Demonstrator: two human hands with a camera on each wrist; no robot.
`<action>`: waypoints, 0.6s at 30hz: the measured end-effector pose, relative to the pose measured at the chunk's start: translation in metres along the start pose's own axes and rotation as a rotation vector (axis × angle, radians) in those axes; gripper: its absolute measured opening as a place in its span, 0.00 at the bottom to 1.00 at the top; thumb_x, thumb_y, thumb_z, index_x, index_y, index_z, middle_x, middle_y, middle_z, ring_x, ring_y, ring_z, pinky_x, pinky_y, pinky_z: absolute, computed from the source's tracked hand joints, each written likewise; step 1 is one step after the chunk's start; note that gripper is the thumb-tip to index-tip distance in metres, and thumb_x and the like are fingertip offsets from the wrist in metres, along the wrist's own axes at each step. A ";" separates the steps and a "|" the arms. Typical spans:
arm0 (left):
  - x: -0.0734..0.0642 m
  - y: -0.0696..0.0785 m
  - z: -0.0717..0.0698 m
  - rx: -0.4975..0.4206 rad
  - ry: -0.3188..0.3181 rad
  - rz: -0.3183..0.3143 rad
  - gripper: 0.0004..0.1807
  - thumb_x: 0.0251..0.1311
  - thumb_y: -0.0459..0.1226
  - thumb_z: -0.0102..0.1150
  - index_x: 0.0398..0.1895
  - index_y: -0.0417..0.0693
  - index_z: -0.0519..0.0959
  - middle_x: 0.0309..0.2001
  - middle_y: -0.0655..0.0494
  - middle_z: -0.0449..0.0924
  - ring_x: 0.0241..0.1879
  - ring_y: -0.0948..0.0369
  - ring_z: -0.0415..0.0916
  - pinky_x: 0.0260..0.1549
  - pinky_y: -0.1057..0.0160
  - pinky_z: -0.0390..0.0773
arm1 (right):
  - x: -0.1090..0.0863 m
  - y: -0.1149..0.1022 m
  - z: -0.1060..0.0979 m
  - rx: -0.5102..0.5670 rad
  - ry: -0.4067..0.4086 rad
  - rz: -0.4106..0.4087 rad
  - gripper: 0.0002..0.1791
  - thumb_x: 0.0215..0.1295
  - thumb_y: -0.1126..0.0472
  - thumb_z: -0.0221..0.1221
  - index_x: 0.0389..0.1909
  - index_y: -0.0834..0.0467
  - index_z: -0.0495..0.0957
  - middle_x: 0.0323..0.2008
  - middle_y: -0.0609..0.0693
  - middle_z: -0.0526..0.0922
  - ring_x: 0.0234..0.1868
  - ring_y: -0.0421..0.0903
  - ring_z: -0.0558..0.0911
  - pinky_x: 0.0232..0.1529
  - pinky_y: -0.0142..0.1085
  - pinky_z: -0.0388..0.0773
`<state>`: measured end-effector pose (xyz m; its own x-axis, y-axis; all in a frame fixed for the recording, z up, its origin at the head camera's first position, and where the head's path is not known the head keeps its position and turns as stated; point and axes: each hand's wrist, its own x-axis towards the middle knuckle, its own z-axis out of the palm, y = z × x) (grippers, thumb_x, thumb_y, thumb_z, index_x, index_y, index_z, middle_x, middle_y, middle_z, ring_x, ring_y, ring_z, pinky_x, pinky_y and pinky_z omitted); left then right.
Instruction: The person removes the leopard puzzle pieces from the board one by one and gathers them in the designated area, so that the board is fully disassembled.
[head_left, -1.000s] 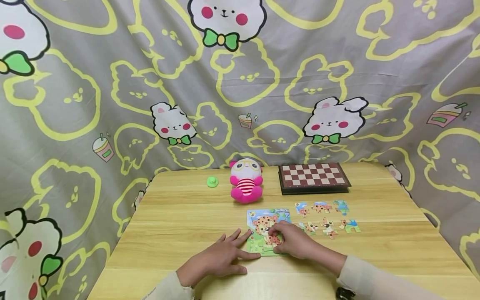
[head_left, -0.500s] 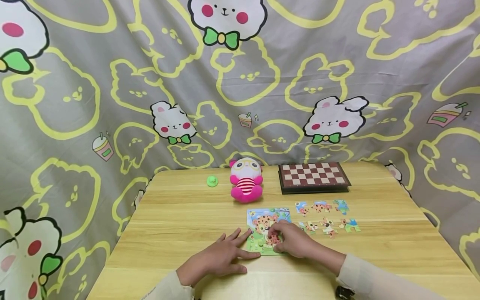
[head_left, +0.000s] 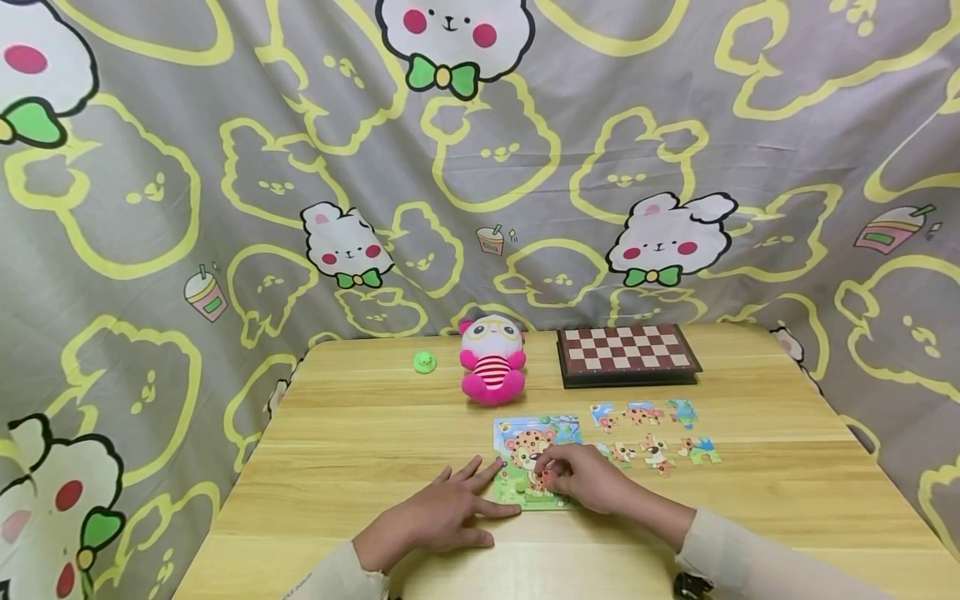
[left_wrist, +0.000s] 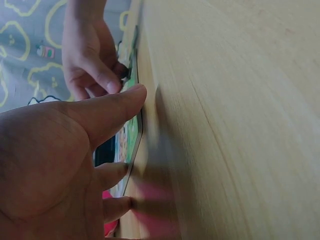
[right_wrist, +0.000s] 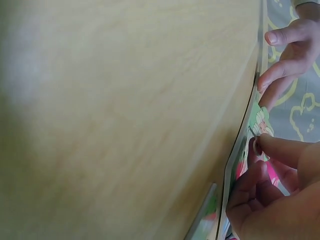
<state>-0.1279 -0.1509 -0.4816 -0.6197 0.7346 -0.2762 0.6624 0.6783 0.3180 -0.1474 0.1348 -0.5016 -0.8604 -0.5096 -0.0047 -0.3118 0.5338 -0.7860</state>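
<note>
A leopard-cub jigsaw puzzle (head_left: 517, 435) lies in its shallow board on the wooden table. My left hand (head_left: 450, 510) is spread flat at its lower left corner, fingertips on the board's edge. Over the puzzle's lower right part, my right hand (head_left: 591, 479) pinches a small puzzle piece (right_wrist: 252, 131) between thumb and finger. The right wrist view shows that piece tilted, edge-on, close above the board. Part of the puzzle is hidden under my right hand. To the right, several loose puzzle pieces (head_left: 657, 455) lie in two rows.
A pink panda plush toy (head_left: 492, 367) sits behind the puzzle. Left of it is a small green toy (head_left: 425, 362). A folded checkered board box (head_left: 628, 350) lies at the back right. A patterned curtain (head_left: 555, 167) hangs behind the table.
My right hand has shifted slightly, and its fingers have lifted a little from the board's lower edge with the puzzle piece. My left hand has stayed where it was.
</note>
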 end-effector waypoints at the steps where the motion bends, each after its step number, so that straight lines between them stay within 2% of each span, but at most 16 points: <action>1: 0.000 0.000 0.000 0.002 0.001 0.001 0.28 0.69 0.58 0.58 0.71 0.90 0.67 0.84 0.55 0.42 0.80 0.38 0.47 0.65 0.25 0.59 | 0.000 0.000 0.000 0.004 0.001 -0.001 0.11 0.66 0.68 0.65 0.44 0.51 0.85 0.31 0.42 0.82 0.29 0.37 0.77 0.32 0.32 0.75; 8: 0.000 -0.002 0.003 0.008 0.007 0.006 0.28 0.69 0.58 0.58 0.71 0.90 0.67 0.84 0.55 0.42 0.79 0.37 0.48 0.65 0.25 0.60 | -0.002 0.001 -0.004 0.054 -0.006 -0.011 0.07 0.69 0.65 0.65 0.45 0.54 0.86 0.31 0.44 0.83 0.29 0.38 0.78 0.31 0.32 0.75; 18: 0.000 -0.001 0.002 0.001 0.001 -0.001 0.28 0.69 0.58 0.58 0.71 0.90 0.67 0.84 0.56 0.42 0.80 0.38 0.47 0.66 0.26 0.59 | -0.008 0.003 -0.010 0.078 0.000 0.018 0.08 0.71 0.65 0.63 0.46 0.52 0.86 0.33 0.44 0.83 0.29 0.39 0.78 0.31 0.32 0.76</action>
<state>-0.1275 -0.1513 -0.4835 -0.6208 0.7341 -0.2752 0.6623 0.6789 0.3169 -0.1452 0.1473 -0.4974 -0.8656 -0.5003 -0.0193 -0.2641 0.4890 -0.8314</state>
